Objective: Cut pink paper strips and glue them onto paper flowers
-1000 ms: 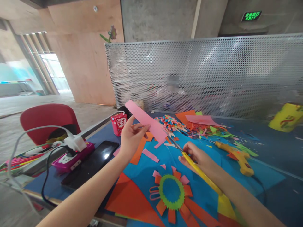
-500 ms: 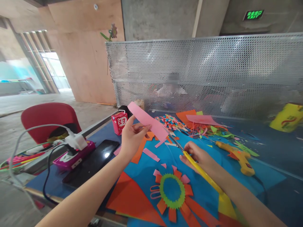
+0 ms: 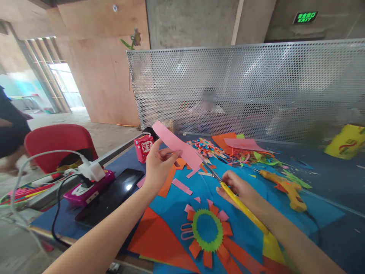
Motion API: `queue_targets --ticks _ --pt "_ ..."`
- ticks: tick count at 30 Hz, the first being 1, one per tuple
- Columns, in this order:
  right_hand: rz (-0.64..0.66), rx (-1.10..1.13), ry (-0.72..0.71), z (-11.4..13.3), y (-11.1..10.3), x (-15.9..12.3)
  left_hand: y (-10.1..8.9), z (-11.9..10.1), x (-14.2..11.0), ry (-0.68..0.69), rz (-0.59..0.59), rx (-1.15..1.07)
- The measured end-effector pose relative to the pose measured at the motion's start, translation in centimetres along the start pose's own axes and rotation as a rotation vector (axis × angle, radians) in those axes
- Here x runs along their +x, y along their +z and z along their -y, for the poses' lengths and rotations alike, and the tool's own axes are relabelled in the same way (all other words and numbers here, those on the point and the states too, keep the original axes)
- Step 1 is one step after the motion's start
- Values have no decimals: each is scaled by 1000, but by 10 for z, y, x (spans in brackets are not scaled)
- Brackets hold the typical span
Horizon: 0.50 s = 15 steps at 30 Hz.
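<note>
Our left hand (image 3: 161, 165) was pinching a long, flat, paper-like pink strip (image 3: 177, 144); our right hand (image 3: 238, 188) gripped yellow-handled metal scissors (image 3: 234, 196).

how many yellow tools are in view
2: the scissors in the right hand, and the glue gun lying on the table to the right of that hand. Others may be hidden under the scraps.

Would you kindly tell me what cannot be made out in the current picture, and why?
All in the head view:
Pink strip: pinched part hidden by the left hand.
Scissors: grip partly hidden by the right hand.
Person behind the perforated screen: blurred and veiled by it.
Dark-clothed person: cut off by the left edge.
</note>
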State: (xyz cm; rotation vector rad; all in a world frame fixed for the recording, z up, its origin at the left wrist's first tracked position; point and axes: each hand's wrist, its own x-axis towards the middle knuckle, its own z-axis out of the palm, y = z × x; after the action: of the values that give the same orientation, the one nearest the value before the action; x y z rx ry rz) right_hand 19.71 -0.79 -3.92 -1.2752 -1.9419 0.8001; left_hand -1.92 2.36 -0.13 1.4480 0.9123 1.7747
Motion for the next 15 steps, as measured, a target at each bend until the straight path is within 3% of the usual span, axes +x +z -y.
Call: queue_targets --ticks 15 --pt "12 -16 40 -2 0 1 1 -2 -1 -13 9 -2"
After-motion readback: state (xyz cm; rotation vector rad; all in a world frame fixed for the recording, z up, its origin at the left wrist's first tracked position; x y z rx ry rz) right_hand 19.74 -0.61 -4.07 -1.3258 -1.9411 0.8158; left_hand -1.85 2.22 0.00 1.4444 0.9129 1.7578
